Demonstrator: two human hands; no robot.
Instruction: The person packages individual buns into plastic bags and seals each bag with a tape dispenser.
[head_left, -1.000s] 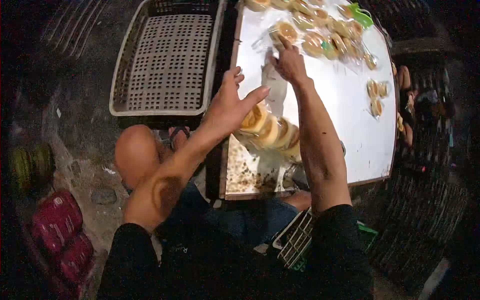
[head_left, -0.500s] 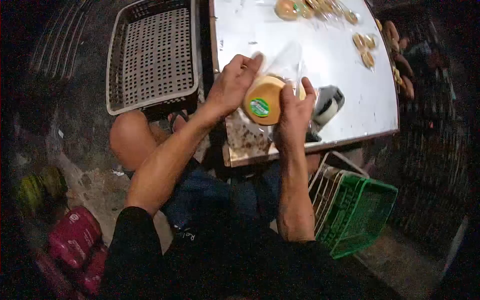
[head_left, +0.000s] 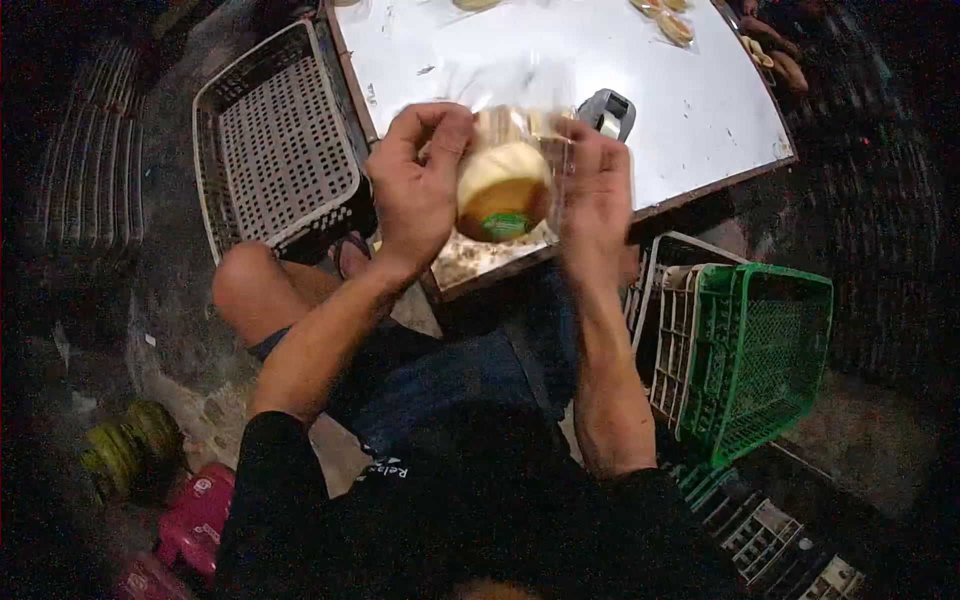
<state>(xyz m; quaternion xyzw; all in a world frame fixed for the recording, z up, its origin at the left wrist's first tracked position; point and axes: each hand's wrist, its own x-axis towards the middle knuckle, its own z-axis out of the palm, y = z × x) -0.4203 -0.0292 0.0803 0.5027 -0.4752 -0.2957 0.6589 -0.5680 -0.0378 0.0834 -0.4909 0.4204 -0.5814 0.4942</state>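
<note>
A clear plastic bag of round bread (head_left: 503, 180), pale on top with a browned side and a green label, is held up over the near edge of the white table. My left hand (head_left: 418, 185) pinches the bag at its upper left, thumb and fingers bent together. On the opposite side my right hand (head_left: 597, 195), smeared by motion, grips the bag's upper right. The bag's loose end spreads away above the bread. A grey tape dispenser (head_left: 608, 112) stands on the table just beyond my right hand.
More bagged bread (head_left: 665, 20) lies on the white table (head_left: 680, 120). To the left is a grey perforated crate (head_left: 280, 140); stacked green and white baskets (head_left: 765, 360) stand at the lower right. Another person's hand (head_left: 785, 65) shows past the far right edge. Pink packages (head_left: 200, 515) lie lower left.
The bread has tipped, so its pale top shows and the label sits lower. Both hands have turned with the bag. The view has shifted, with the table now higher in it.
</note>
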